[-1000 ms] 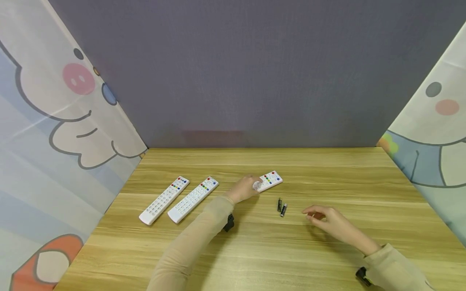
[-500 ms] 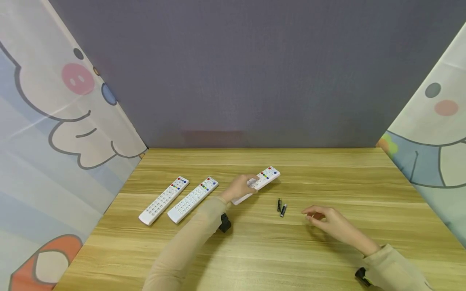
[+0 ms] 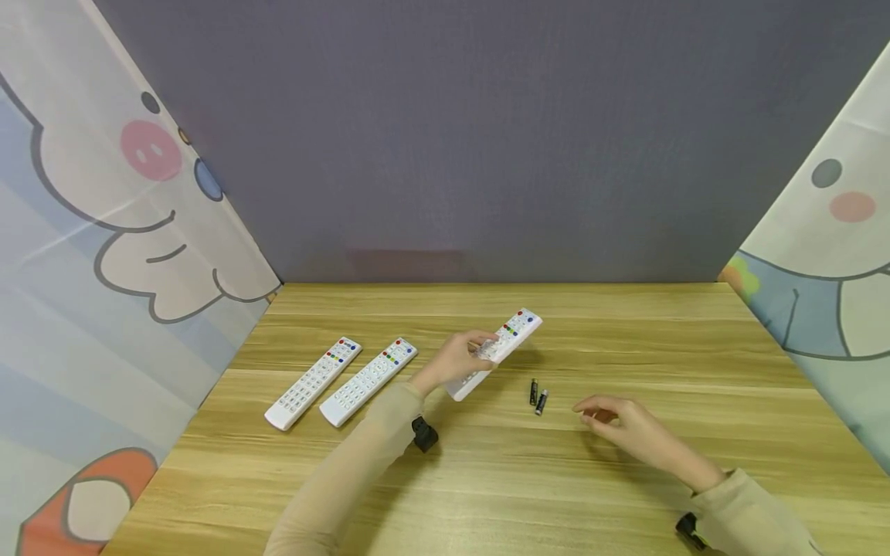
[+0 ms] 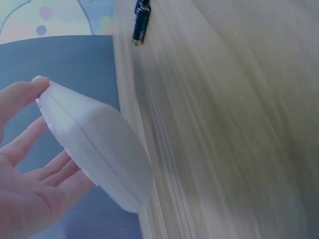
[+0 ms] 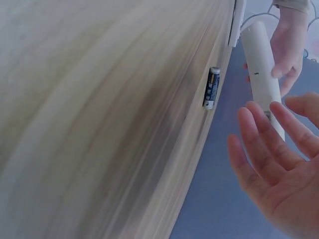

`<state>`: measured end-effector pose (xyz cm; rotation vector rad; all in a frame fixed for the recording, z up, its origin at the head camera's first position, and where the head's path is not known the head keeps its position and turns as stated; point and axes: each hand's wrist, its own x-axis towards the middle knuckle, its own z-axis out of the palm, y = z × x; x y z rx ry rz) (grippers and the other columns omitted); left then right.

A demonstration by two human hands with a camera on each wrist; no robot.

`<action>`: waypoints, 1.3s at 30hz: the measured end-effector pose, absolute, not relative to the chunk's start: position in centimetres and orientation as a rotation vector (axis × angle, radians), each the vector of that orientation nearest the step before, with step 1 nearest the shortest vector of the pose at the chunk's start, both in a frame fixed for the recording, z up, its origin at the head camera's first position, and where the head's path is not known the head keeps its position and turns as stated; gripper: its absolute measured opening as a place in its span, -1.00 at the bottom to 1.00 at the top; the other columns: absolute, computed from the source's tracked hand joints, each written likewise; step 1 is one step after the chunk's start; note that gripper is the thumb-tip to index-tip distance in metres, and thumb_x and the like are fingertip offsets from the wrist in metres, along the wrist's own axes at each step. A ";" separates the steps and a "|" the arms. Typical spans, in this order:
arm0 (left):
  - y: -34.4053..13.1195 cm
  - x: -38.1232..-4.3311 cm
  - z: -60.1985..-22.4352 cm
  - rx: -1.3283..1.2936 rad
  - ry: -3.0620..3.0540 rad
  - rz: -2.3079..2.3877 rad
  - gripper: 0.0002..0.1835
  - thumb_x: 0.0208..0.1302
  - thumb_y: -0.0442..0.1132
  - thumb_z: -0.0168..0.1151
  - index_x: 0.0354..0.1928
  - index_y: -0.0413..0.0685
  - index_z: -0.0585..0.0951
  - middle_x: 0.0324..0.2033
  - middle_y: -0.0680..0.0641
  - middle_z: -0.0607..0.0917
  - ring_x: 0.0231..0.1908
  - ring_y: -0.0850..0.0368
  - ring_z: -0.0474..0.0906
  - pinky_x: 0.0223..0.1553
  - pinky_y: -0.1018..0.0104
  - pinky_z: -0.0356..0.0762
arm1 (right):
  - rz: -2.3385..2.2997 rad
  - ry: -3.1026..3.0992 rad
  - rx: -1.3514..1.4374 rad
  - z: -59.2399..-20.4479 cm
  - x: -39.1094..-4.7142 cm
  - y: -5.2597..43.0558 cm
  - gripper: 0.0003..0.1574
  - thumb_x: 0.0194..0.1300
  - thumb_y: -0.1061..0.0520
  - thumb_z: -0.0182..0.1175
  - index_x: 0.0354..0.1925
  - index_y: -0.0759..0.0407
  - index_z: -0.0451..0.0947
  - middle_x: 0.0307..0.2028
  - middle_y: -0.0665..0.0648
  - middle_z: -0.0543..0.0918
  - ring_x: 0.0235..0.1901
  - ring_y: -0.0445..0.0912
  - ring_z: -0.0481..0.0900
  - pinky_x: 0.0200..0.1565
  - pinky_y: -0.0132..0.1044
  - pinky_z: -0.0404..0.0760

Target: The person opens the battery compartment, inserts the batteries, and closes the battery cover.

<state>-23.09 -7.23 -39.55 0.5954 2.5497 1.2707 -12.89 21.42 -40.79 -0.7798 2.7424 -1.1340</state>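
Note:
My left hand (image 3: 452, 361) grips a white remote control (image 3: 513, 335) by its edges, thumb on one side and fingers on the other. The remote is tilted and raised off the table, its coloured buttons at the far end. In the left wrist view the smooth side and back of the remote (image 4: 94, 134) face the camera. Two small dark batteries, one (image 3: 534, 391) beside the other (image 3: 541, 402), lie on the table between the hands. My right hand (image 3: 633, 432) hovers low to the right of them, fingers loosely bent and holding nothing.
Two more white remotes, one (image 3: 314, 383) left of the other (image 3: 369, 381), lie slanted on the left of the wooden table (image 3: 501, 494). A grey panel (image 3: 487, 154) stands along the back edge. Cartoon-printed cloths hang at both sides.
My left hand has lifted the remote off the table and tilted it up, drawing slightly back to the left. The right hand has hardly moved. The batteries lie as before.

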 end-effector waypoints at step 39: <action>-6.5 -17.2 -36.7 0.197 1.708 2.224 -0.44 0.15 -0.43 0.14 0.21 -0.12 0.26 -0.05 -0.17 0.44 -0.20 0.18 0.52 -0.10 0.29 0.57 | -1.331 2.870 -1.048 -39.6 -10.7 16.8 -0.73 0.10 0.34 0.21 -0.18 0.16 0.58 -0.33 -0.03 0.65 -0.32 -0.35 0.52 -0.29 -0.38 0.63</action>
